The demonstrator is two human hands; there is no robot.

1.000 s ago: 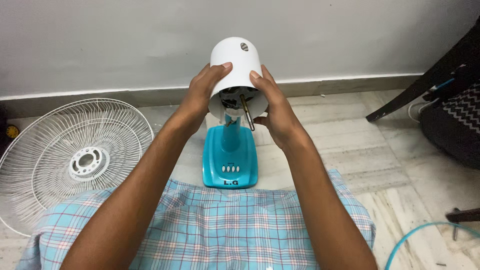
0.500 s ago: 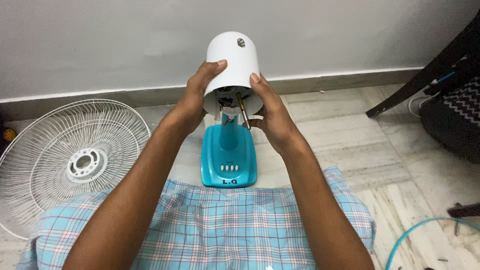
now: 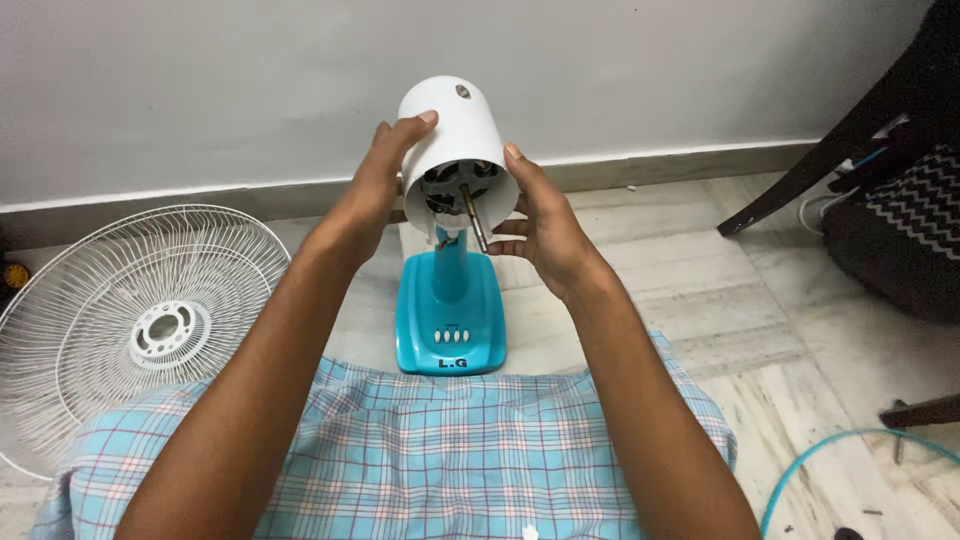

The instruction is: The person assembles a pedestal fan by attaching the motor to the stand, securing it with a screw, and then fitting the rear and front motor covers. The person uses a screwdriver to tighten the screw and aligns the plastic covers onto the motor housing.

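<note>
White plastic motor housing (image 3: 452, 140) sits a little lower and more tilted than half a second ago, on its teal stand (image 3: 449, 312) on the marble floor (image 3: 800, 300). The left hand (image 3: 375, 190) grips its side with the fingers wrapped around; the right hand (image 3: 535, 225) presses its other side with the palm curved. Its long axis leans away toward the wall (image 3: 250, 80), the open end and metal shaft (image 3: 473, 215) pointing down toward the person. The white fan grille (image 3: 130, 320) lies well apart at the left; the floor at the right is free up to a dark chair (image 3: 880, 170).
</note>
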